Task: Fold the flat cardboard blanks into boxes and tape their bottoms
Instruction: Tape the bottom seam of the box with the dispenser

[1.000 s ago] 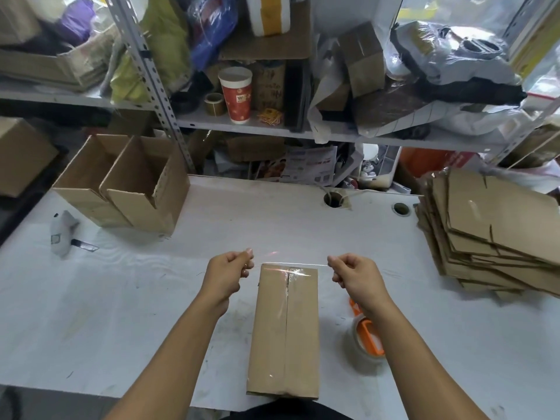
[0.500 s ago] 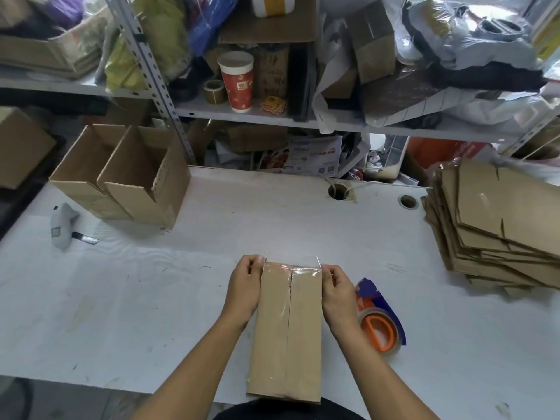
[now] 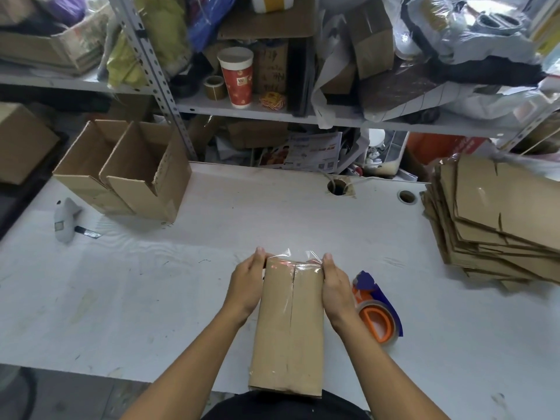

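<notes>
the left hand [image 3: 247, 286] and right hand [image 3: 335, 287] held a strip of clear tape [image 3: 295, 262] up in the air a moment ago, and now they press it down with flat fingers on both sides of the box [image 3: 288, 325], so its bottom looks nearly shut. the box lies on the white table [image 3: 181, 283] near the person, by the tape roll [image 3: 377, 319], with flat blanks [image 3: 497, 219] at the right and messy shelves [image 3: 272, 110] behind.

A "W" logo on the red cup [image 3: 237, 77]
</notes>
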